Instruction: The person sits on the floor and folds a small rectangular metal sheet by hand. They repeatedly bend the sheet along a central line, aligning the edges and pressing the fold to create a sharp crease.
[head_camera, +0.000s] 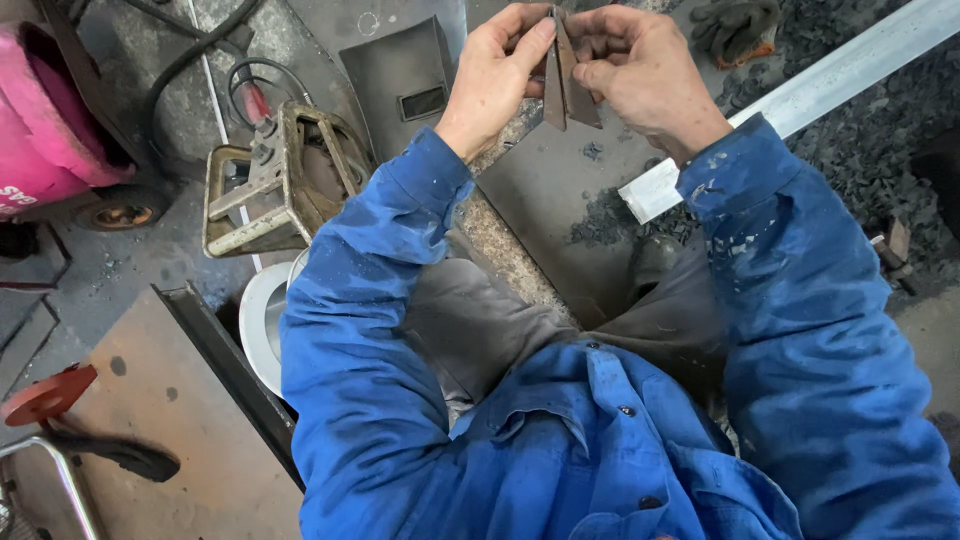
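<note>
My left hand (497, 72) and my right hand (640, 65) meet at the top of the head view, both pinching two thin rusty metal strips (567, 80). The strips are joined at the top between my fingertips and splay apart downward. They hang above a dark flat steel plate (545, 200) on the floor. My blue sleeves run down from both hands, and my grey-trousered knees are below.
A pale metal bar (800, 95) lies diagonally at the right. A welding mask (400, 80) lies left of my hands, beside a rusty metal frame (275, 185). A pink machine (50, 120), cables, work gloves (735, 28), a white round object (262, 320) and a brown steel sheet (170, 420) surround me.
</note>
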